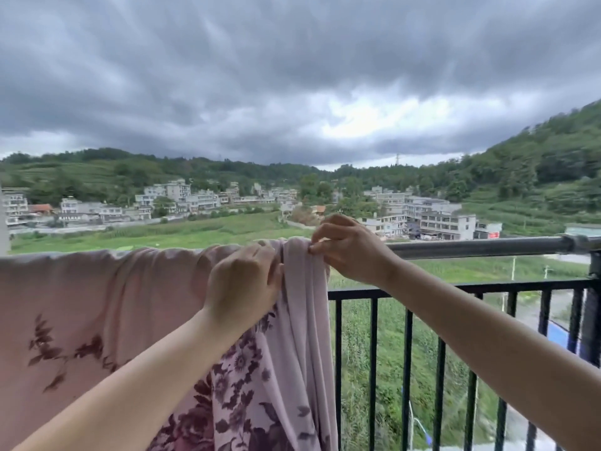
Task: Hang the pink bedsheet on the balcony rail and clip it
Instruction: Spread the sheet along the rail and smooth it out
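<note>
The pink bedsheet (97, 304), printed with dark maroon flowers, is draped over the grey metal balcony rail (471, 247) and covers it from the left edge to about the middle. Its right end is bunched into folds. My left hand (244, 284) grips those folds just below the rail top. My right hand (348, 245) pinches the bunched edge on top of the rail, fingertips pressed together. No clip is visible in either hand.
Black vertical railing bars (406, 369) run under a lower black crossbar (455, 288) on the right. A pipe joint (582, 244) sits at the rail's far right. Beyond lie fields, village buildings, green hills and a dark cloudy sky.
</note>
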Available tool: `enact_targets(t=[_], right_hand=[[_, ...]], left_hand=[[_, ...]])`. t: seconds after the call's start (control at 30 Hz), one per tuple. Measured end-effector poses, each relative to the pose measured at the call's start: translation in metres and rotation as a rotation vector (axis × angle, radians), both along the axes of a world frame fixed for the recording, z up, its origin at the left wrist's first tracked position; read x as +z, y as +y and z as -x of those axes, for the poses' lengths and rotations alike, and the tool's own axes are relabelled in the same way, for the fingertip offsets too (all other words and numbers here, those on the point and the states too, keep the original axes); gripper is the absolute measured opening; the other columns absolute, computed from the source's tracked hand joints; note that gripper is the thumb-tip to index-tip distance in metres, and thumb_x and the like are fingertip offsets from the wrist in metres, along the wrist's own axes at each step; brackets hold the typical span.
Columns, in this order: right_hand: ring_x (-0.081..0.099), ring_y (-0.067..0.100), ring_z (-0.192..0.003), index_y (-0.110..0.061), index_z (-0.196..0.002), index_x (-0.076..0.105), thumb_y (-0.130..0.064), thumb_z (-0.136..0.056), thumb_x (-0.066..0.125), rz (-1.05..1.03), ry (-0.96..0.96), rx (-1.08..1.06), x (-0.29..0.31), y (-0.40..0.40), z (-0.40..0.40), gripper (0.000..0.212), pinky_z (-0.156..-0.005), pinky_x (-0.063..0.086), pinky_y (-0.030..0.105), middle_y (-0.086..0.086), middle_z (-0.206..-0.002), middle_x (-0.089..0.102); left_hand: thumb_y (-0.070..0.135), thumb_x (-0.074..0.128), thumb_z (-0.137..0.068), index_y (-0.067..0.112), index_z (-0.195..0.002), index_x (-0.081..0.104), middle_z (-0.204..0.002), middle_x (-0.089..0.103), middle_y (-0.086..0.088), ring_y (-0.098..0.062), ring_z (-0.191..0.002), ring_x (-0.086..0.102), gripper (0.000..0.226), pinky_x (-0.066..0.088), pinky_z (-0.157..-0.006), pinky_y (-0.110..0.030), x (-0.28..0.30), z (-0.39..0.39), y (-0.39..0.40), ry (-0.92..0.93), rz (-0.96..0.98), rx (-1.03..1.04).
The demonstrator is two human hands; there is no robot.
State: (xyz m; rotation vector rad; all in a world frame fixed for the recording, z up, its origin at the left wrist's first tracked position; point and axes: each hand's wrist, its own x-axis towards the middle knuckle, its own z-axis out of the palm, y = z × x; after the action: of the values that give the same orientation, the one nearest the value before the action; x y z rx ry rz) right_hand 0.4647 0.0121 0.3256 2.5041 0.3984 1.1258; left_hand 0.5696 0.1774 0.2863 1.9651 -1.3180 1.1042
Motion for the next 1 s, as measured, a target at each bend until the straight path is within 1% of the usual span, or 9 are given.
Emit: enact_targets(t=[0.07,0.2,0.33,0.47,0.63,0.77,0.83,0.93,1.0], right_hand=[[0.065,0.025,-0.085,-0.008,-0.080,0.073,-0.012,-0.076,0.063,-0.040,0.113,0.020,0.015,-0.001,-0.002,0.012,-0.080,0.055,0.039,0.007,-0.083,0.072],[0.063,0.023,-0.092,-0.007,-0.100,0.068,-0.012,-0.086,0.055,-0.034,0.367,-0.072,0.045,-0.005,-0.012,0.019,-0.088,0.049,0.039,0.011,-0.099,0.070],[0.059,0.019,-0.090,-0.006,-0.104,0.065,-0.013,-0.089,0.049,0.022,0.524,-0.067,0.064,-0.010,-0.025,0.023,-0.083,0.043,0.024,0.008,-0.101,0.068],[0.051,0.009,-0.074,-0.002,-0.100,0.066,-0.007,-0.085,0.054,-0.178,0.693,0.068,0.088,-0.026,-0.039,0.019,-0.060,0.040,0.011,0.011,-0.091,0.064],[0.054,0.005,-0.050,-0.001,-0.063,0.068,0.002,-0.088,0.048,-0.616,0.828,0.179,0.135,-0.063,-0.057,0.032,-0.052,0.045,0.015,0.001,-0.052,0.061],[0.058,0.009,-0.041,-0.010,-0.045,0.068,0.007,-0.086,0.042,-0.907,0.905,0.172,0.171,-0.119,-0.054,0.052,-0.045,0.050,0.015,0.002,-0.046,0.063],[0.058,0.014,-0.053,-0.011,-0.050,0.068,0.004,-0.085,0.048,-0.809,0.868,0.005,0.171,-0.136,-0.052,0.043,-0.052,0.052,0.022,0.006,-0.059,0.063],[0.057,0.015,-0.080,-0.011,-0.094,0.067,-0.013,-0.083,0.061,-0.332,0.808,-0.254,0.137,-0.143,-0.045,0.012,-0.063,0.044,0.021,0.004,-0.090,0.064],[0.057,0.013,-0.091,-0.014,-0.113,0.059,-0.019,-0.081,0.063,-0.162,0.777,-0.224,0.108,-0.145,-0.035,0.032,-0.077,0.044,0.023,0.002,-0.106,0.065]], left_hand=[[0.047,0.058,-0.071,0.009,-0.074,0.065,-0.067,0.067,-0.005,-0.023,-0.057,0.065,0.039,0.051,-0.047,-0.029,-0.018,0.019,-0.007,0.025,-0.028,0.008],[0.070,0.053,-0.066,0.001,-0.109,0.053,-0.098,0.061,-0.009,-0.024,-0.088,0.061,0.081,0.051,-0.077,-0.031,-0.037,0.053,-0.040,0.201,-0.078,0.262],[0.036,0.078,-0.055,0.003,-0.068,0.053,-0.060,0.059,-0.011,-0.025,-0.049,0.060,0.043,0.047,-0.043,-0.024,-0.032,0.067,-0.067,0.174,-0.001,0.384],[0.005,0.051,-0.080,0.012,-0.056,0.036,-0.054,0.041,-0.002,-0.031,-0.062,0.051,0.029,0.031,-0.053,-0.027,0.005,0.059,-0.060,0.472,0.195,0.262],[-0.002,0.044,-0.084,0.005,-0.074,0.054,-0.076,0.056,-0.017,-0.023,-0.065,0.054,0.016,0.045,-0.061,-0.030,0.082,0.030,-0.059,0.892,0.299,-0.149],[-0.003,0.040,-0.091,0.009,-0.076,0.052,-0.055,0.063,0.001,-0.003,-0.042,0.057,0.023,0.048,-0.043,-0.015,0.122,0.023,-0.094,1.009,0.261,-0.474],[-0.003,0.042,-0.091,0.011,-0.075,0.052,-0.050,0.062,0.005,-0.001,-0.039,0.055,0.023,0.047,-0.040,-0.013,0.121,0.022,-0.121,1.074,0.187,-0.465],[0.000,0.049,-0.088,0.009,-0.086,0.057,-0.066,0.057,0.002,-0.004,-0.052,0.054,0.013,0.043,-0.044,-0.006,0.096,0.012,-0.148,0.948,-0.049,-0.190],[0.003,0.053,-0.087,0.003,-0.099,0.062,-0.074,0.057,-0.001,-0.008,-0.063,0.051,0.015,0.041,-0.054,-0.008,0.082,0.004,-0.150,0.862,-0.150,-0.082]])
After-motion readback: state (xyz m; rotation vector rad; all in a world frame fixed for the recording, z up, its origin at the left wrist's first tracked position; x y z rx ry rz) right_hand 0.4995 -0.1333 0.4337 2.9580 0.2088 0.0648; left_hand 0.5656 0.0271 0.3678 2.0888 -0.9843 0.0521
